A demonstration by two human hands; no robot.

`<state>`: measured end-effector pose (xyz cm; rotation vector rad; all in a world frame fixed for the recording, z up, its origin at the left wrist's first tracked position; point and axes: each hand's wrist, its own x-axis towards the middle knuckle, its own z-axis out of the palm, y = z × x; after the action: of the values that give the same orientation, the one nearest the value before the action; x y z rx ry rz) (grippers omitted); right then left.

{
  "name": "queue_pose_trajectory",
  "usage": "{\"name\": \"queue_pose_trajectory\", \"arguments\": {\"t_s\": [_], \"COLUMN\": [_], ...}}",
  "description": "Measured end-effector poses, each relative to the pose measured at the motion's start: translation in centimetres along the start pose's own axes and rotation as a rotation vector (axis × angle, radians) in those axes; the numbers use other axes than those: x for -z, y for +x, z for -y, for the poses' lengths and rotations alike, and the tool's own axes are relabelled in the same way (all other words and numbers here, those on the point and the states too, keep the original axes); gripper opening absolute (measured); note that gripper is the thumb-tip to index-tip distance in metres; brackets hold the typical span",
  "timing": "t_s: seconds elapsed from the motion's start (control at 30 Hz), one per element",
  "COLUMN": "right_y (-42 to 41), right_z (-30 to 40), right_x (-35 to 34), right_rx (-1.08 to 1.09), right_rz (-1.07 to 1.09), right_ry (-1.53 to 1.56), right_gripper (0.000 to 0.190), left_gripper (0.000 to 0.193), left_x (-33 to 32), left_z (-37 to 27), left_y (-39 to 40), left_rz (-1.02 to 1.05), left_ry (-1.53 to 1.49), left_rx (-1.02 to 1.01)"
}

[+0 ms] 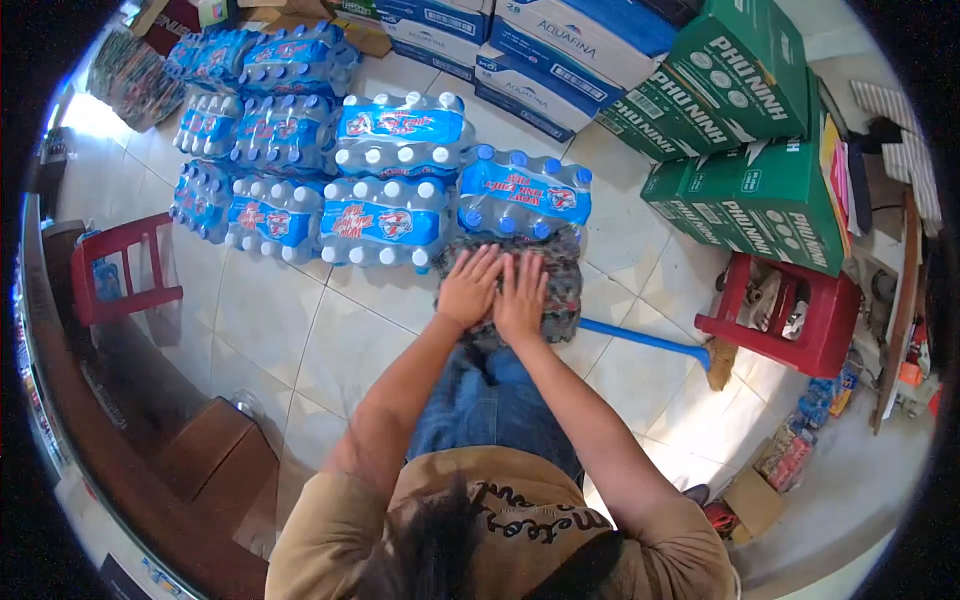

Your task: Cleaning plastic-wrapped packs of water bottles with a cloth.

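Observation:
My left hand (471,288) lies palm down, with fingers extended, on a dark mottled pack (562,289) on the floor before me. Beside it my right hand (520,296) rests flat on the same pack. What is inside the pack cannot be told. Touching or nearly touching its far edge is a shrink-wrapped pack of blue-capped water bottles (525,191). To its left lies a white-capped bottle pack (384,223), with another white-capped pack (401,131) behind. Neither hand grips anything.
More bottle packs (281,135) stand in rows at far left. Aquafina cartons (536,94) and green cartons (731,202) are stacked beyond and right. A blue-handled broom (645,337) lies near a red plastic stool (817,322). Another red stool (127,266) and a brown box (217,450) are left.

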<state>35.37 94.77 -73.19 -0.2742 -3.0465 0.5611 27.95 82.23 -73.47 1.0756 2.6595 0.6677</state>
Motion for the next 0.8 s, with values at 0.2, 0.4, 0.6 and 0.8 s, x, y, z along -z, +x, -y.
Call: {"name": "queue_pose_trajectory", "arguments": {"t_s": [0.2, 0.4, 0.6, 0.8], "right_y": [-1.2, -4.6, -5.0, -3.8], "right_z": [1.0, -5.6, -6.9, 0.8], "right_x": [0.9, 5.1, 3.7, 0.0], "right_rx": [0.091, 0.105, -0.027, -0.23], "right_rz": [0.139, 0.285, 0.262, 0.195], "right_ry": [0.083, -0.003, -0.145, -0.214], "right_gripper": [0.068, 0.073, 0.081, 0.073], "left_gripper": [0.057, 0.06, 0.058, 0.054], "left_x": [1.3, -1.0, -2.6, -0.2], "left_z": [0.1, -6.1, -7.3, -2.6], "left_y": [-2.5, -0.9, 0.9, -1.3], "left_rz": [0.019, 0.028, 0.032, 0.026], "left_ry": [0.068, 0.076, -0.025, 0.062], "left_rx": [0.075, 0.193, 0.041, -0.096]}}
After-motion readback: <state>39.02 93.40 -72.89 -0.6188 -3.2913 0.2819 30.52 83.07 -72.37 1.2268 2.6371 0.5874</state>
